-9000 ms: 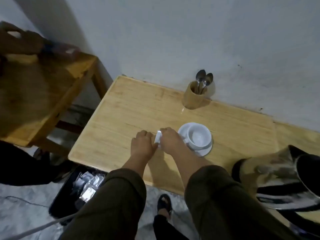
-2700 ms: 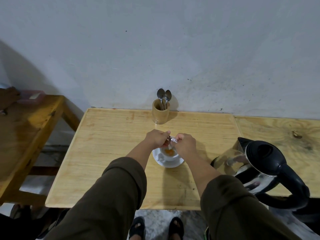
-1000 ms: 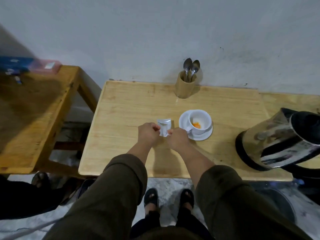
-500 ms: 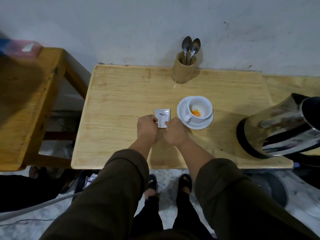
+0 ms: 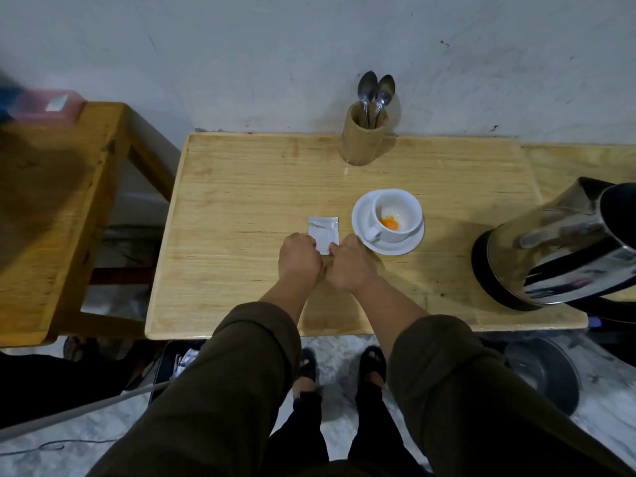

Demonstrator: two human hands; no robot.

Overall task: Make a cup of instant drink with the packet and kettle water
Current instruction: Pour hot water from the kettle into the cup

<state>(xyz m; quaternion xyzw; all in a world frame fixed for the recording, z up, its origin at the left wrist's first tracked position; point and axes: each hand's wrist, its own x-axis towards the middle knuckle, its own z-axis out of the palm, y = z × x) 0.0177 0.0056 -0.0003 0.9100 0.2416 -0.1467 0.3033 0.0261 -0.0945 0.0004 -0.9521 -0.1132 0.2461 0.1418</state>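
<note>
Two hands are sharing the head view, and against half a second ago I am seeing the packet (image 5: 323, 233) lying lower and flatter on the table (image 5: 241, 208), with the camera tipping further down toward the feet. My left hand (image 5: 298, 259) and right hand (image 5: 348, 264) are both curling closed and pinching the packet's near edge from either side, knuckles nearly touching each other.

Taking the cup (image 5: 393, 215) as my landmark: the packet is sitting just to its left, flat on the wood, its long axis running away from me toward the wall, its far end pointing at the wall and showing a creased, torn-looking top. I am reading no printing or brand on its silvery face. The cup is standing upright on its saucer (image 5: 389, 247), holding a small heap of orange powder. Beyond the cup, by the wall, the wooden holder (image 5: 361, 139) is carrying two spoons (image 5: 375, 91), bowls up. Well to the cup's right, the steel kettle (image 5: 557, 249) is standing on the table.
</note>
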